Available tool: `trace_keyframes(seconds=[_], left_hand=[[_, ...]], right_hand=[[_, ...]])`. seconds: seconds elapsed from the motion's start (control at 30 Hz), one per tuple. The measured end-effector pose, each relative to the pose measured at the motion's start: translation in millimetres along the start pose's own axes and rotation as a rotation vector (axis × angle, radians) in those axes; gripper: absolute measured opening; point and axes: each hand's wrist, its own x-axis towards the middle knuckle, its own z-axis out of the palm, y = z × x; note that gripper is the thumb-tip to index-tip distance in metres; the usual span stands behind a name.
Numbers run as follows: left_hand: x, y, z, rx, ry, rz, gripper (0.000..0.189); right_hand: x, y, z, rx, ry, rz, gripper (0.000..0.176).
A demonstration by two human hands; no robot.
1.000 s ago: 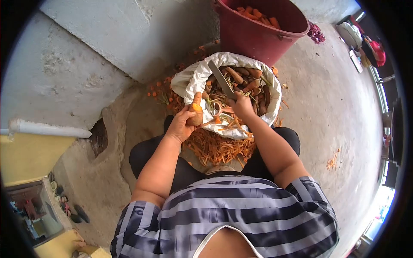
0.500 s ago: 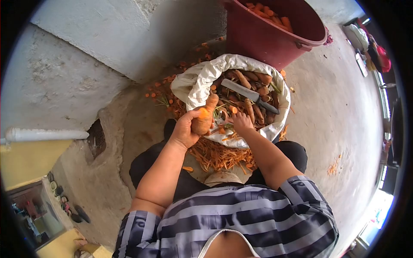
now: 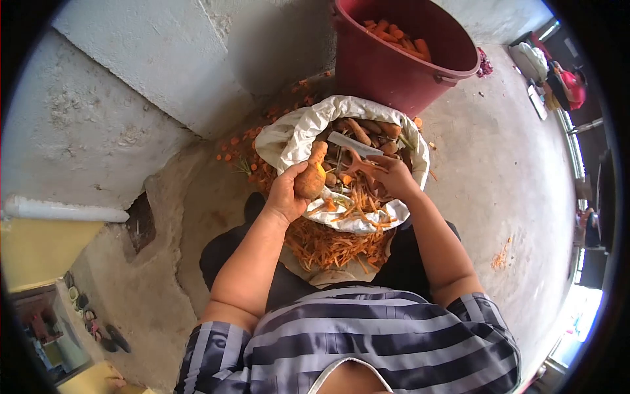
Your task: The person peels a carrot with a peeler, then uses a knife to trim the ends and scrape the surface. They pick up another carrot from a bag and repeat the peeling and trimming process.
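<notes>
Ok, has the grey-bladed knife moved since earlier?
Yes, rightward: its tip was at the far left rim of the white fabric sack; now the knife lies on brownish carrots inside.

Left hand grips a carrot; right hand holds a peeler over the open sack. Knife lies on the carrots inside. Bucket stands just beyond; peelings heaped on near side.

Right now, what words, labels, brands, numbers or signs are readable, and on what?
None readable.
Dark red plastic bucket, crumpled white sack, silver metal knife blade, orange Y-shaped peeler: no lettering visible.
Distant red and white items, right edge: too small and blurred to tell.
</notes>
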Motion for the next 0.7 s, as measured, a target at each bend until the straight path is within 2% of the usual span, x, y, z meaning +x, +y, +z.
trace_keyframes(seconds=[0.07, 0.17, 0.27, 0.3, 0.4, 0.43, 0.47, 0.5, 0.53, 0.6, 0.7], left_hand=[[-3, 1, 7, 0.034, -0.067, -0.081, 0.038], [14, -13, -3, 0.038, 0.013, -0.072, 0.035], [18, -20, 3, 0.134, 0.024, -0.048, 0.035], [18, -22, 6, 0.165, -0.002, -0.051, 0.036], [28, -32, -3, 0.164, -0.096, -0.144, 0.037], [32, -34, -5, 0.137, -0.119, -0.165, 0.036], [35, -36, -5, 0.109, -0.141, -0.182, 0.035], [20, -30, 25, 0.117, -0.034, -0.145, 0.028], [25, -31, 23, 0.093, 0.003, -0.163, 0.029], [32, -35, 14, 0.043, 0.085, -0.203, 0.029], [33, -40, 14, 0.041, 0.032, -0.221, 0.029]], right_hand=[[-12, -11, -13, 0.125, -0.021, -0.026, 0.037], [2, 21, -21, 0.185, 0.032, -0.141, 0.029], [1, 7, -12, -0.361, 0.27, -0.455, 0.026], [-7, -8, -9, -0.35, 0.298, -0.39, 0.022], [-2, -5, -15, -0.232, 0.438, -0.489, 0.021], [-1, -6, -22, -0.341, 0.523, -0.644, 0.013], [2, -6, -27, -0.087, 0.482, -0.569, 0.012], [4, -7, -30, 0.165, 0.434, -0.492, 0.011], [6, -10, -32, 0.417, 0.381, -0.412, 0.01], [6, -11, -35, 0.685, 0.314, -0.299, 0.013], [12, -5, -27, 0.984, 0.24, -0.15, 0.017]])
